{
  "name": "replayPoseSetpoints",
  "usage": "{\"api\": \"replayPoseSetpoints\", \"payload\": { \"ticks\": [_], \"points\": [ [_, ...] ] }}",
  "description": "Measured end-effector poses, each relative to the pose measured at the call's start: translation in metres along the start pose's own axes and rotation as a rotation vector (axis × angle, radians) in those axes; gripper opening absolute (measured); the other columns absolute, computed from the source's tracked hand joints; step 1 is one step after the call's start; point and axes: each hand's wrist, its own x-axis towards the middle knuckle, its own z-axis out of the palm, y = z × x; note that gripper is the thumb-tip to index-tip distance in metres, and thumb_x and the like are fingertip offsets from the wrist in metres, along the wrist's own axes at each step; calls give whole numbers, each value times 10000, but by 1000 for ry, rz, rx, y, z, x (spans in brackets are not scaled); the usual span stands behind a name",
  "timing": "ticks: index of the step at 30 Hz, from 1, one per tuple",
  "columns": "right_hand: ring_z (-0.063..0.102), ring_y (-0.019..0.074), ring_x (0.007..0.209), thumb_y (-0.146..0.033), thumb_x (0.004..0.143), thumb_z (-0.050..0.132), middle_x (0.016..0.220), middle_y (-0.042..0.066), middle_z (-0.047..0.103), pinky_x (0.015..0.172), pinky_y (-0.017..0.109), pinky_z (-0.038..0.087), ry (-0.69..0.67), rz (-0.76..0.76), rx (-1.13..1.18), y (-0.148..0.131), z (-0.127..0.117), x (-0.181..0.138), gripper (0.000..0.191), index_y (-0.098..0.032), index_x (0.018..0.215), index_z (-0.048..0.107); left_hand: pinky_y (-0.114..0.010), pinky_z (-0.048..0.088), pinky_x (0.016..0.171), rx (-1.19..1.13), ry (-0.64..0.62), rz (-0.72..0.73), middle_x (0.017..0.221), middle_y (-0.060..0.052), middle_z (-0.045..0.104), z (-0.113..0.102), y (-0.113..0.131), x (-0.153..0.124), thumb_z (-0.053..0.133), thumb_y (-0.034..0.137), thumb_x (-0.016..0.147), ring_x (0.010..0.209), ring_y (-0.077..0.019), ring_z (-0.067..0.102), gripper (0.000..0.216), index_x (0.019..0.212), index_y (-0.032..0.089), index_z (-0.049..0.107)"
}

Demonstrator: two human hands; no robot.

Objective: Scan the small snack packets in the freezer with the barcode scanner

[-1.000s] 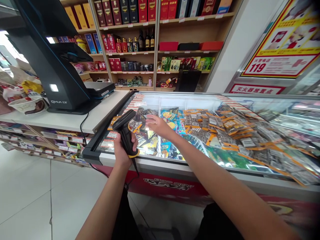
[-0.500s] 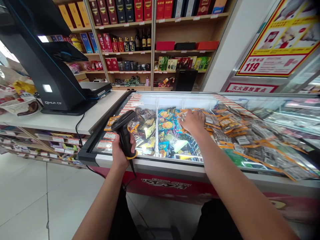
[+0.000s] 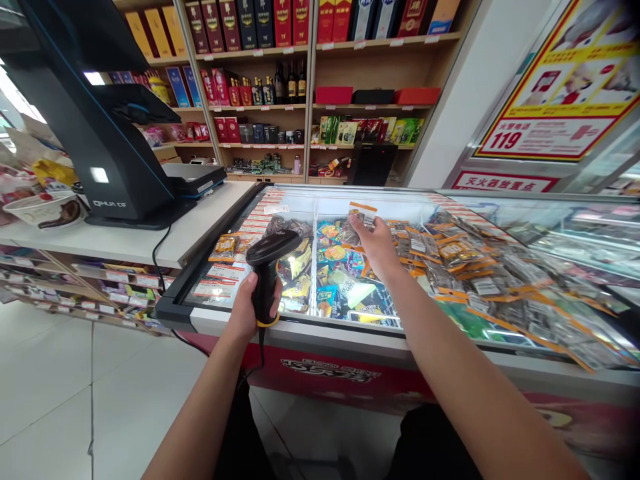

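The right hand (image 3: pixel 380 247) pinches a small orange-edged packet (image 3: pixel 361 213) between thumb and fingers, holding it over the glass top of the freezer (image 3: pixel 210 320), closer to the far edge than the near one; whether it touches the glass I cannot tell. The left hand (image 3: pixel 245 310) is wrapped round the grip of a black scanner (image 3: pixel 267 280), over the near edge, toward the left corner. The scanner's cord (image 3: pixel 261 350) hangs down past that edge.

A loose packet (image 3: pixel 225 247) lies by the left edge, with price labels (image 3: pixel 217 283) beside it. Right of the hands, a heap of packets (image 3: pixel 480 273) spreads over the glass and runs to the near edge. Between scanner and heap, a stretch of glass shows bright bags (image 3: pixel 345 287) inside.

Against the left edge stands a white counter (image 3: pixel 227 200) carrying a till (image 3: pixel 120 173); a strip of its top shows between till and freezer. Beyond the far edge rise stocked shelves (image 3: pixel 250 50), with a wall sign (image 3: pixel 550 100) to the right. Pale floor (image 3: pixel 45 373) extends at left.
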Motion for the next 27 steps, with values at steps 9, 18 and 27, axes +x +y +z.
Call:
{"api": "replayPoseSetpoints", "payload": {
  "ticks": [9, 18, 27],
  "points": [
    [731, 279, 1125, -561, 828, 831, 1068, 12, 766, 925, 486, 631, -154, 228, 313, 13, 18, -5, 374, -324, 1022, 617, -237, 344, 415, 127, -172, -124, 700, 17, 601, -4, -2, -2, 600, 761, 964, 407, -82, 449, 595, 1037, 170, 617],
    [711, 252, 1008, -501, 788, 878, 953, 2, 721, 942, 447, 610, -160, 269, 335, 3, 18, -9, 338, -303, 929, 644, -243, 360, 450, 185, -242, -189, 670, 23, 572, -2, 4, -1, 585, 759, 970, 420, -79, 432, 570, 919, 192, 567],
    [711, 303, 1222, -518, 789, 885, 1098, 36, 785, 1034, 487, 595, -200, 236, 392, -2, 15, -14, 348, -302, 964, 675, -250, 341, 454, 203, -247, -223, 624, 29, 528, 3, 9, 1, 566, 764, 973, 410, -80, 414, 584, 827, 199, 528]
  ]
}}
